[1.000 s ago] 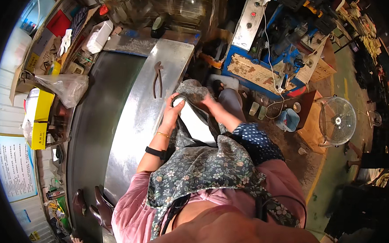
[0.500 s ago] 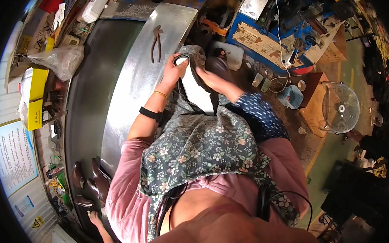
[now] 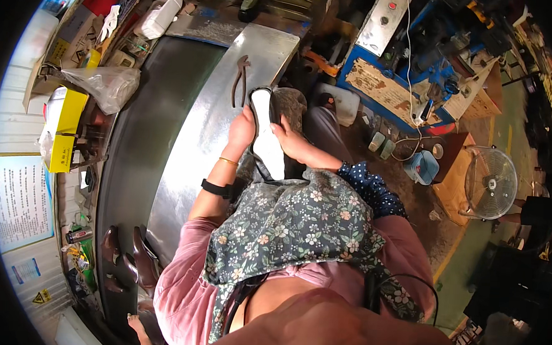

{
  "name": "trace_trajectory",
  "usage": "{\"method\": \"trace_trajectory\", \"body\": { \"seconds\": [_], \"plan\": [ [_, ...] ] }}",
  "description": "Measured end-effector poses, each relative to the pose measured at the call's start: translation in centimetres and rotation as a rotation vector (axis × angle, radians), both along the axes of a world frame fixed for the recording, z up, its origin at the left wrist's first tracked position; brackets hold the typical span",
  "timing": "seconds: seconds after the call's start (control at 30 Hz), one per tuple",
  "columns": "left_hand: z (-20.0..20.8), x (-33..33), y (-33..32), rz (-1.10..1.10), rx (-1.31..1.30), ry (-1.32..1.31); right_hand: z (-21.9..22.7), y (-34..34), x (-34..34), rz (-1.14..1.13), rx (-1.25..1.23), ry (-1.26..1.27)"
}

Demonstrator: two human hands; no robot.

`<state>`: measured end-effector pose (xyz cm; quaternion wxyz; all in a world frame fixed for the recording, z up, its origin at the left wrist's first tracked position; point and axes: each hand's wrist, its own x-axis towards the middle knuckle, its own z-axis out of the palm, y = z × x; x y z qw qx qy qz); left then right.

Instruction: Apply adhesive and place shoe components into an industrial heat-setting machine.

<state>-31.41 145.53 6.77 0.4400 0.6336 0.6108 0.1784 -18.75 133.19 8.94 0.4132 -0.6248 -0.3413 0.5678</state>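
Observation:
Over my lap I hold a dark shoe upper with a white, sole-shaped bottom (image 3: 268,148) facing up. My left hand (image 3: 242,131) is closed on its left edge, fingers partly hidden. On the right edge, my right hand (image 3: 291,143) grips it, thumb on the white face and the other fingers mostly out of sight beneath. A floral apron (image 3: 298,220) covers my lap just below the shoe upper. Rusty pliers (image 3: 240,82) lie on the metal plate (image 3: 194,131), beyond my left hand.
A dark belt (image 3: 144,134) runs along the left, with brown leather shoes (image 3: 146,262) at its near end. Another person's hand (image 3: 136,323) shows at the lower left. To the right stand a blue machine (image 3: 380,84), a blue bucket (image 3: 421,167) and a fan (image 3: 491,182).
The whole view has shifted. My right hand has moved inward onto the white bottom, and the dark edges that stood up around it now lie lower, showing more white.

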Motion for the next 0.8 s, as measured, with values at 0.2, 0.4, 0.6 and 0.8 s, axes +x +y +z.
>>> {"method": "trace_trajectory", "body": {
  "seconds": [0.2,0.4,0.6,0.8],
  "plan": [
    [7.2,1.7,0.9,-0.588,0.421,0.804,-1.3,1.4,-2.0,-0.004,-0.003,-0.296],
    [2.5,-3.5,1.7,-0.603,0.095,0.177,-4.8,1.4,-1.4,-0.231,0.289,0.112],
    [4.9,-2.1,-4.6,-0.383,0.071,0.341,-3.2,0.4,-1.2,-0.173,0.2,0.071],
    [1.3,-3.7,-4.9,-0.239,0.413,0.286,-3.4,-0.5,-1.4,-0.071,0.24,-0.323]
  ]
}}
